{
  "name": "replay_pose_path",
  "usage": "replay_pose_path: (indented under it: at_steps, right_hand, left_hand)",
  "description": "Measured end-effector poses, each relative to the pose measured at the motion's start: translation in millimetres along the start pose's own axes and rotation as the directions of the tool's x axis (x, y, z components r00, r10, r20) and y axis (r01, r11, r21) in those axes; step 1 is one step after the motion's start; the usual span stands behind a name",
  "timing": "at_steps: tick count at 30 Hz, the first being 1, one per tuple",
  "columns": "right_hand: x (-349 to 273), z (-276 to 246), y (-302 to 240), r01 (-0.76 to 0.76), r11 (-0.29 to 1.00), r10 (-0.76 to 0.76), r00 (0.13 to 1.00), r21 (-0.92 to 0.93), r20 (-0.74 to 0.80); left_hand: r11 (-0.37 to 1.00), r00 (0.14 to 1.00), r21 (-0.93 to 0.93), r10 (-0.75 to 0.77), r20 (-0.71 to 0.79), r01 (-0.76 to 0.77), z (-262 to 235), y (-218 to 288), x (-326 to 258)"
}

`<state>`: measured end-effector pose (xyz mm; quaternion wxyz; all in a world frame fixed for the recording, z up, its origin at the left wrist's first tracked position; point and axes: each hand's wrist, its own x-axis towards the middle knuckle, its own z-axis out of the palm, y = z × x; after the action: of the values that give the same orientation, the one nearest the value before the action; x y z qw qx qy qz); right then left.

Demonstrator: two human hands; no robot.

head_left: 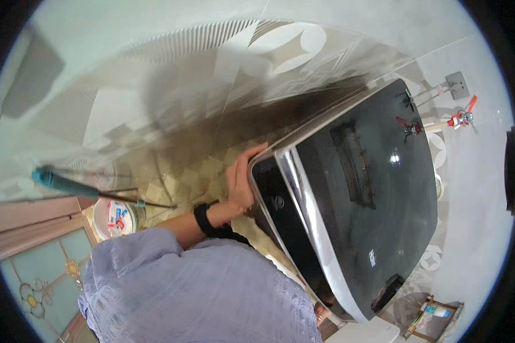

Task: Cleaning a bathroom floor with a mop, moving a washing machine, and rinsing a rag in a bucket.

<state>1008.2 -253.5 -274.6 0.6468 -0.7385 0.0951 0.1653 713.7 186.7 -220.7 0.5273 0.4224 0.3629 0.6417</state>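
A top-loading washing machine with a glossy black lid and a silver strip fills the right half of the head view. It stands at an angle to the tiled wall. My left hand is closed round the machine's left front corner, fingers over the far side and thumb hidden. A black band circles that wrist. Low at the machine's near edge, a small patch of skin shows that is probably my right hand; its fingers are mostly hidden by the machine and my lavender clothing.
Patterned tiled wall rises behind the machine. A red-handled tap and a wall socket are at the right. To the left are a white bucket, a teal-handled pole and a glazed door. A small shelf hangs lower right.
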Motion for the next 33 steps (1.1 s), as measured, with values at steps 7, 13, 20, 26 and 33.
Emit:
replay_pose_path:
  at_steps: [7,13,20,26,33]
  right_hand:
    - [-12.9,29.7,-2.1,0.007,1.0,-0.009,0.993,-0.02,-0.122]
    - [-28.7,41.6,1.2,0.003,1.0,-0.002,0.987,0.006,-0.161]
    - [-34.6,41.5,-2.0,0.015,1.0,-0.011,0.989,0.026,-0.147]
    - [-32.3,38.4,-2.4,0.037,0.999,-0.036,0.997,0.011,-0.074]
    - [-32.7,44.4,-1.9,0.002,1.0,-0.002,0.998,0.006,-0.065]
  left_hand:
    - [0.997,0.992,-0.044,-0.056,0.112,0.061,-4.5,5.9,8.9]
    - [1.0,0.986,0.023,0.015,0.165,-0.019,-4.4,1.2,35.8]
    - [0.987,0.987,0.155,0.027,0.159,-0.052,-7.6,-1.9,66.5]
    - [0.995,0.998,0.089,0.043,0.042,-0.046,-7.6,8.4,67.4]
    - [0.999,0.998,0.027,-0.041,0.039,0.04,-8.1,2.6,61.2]
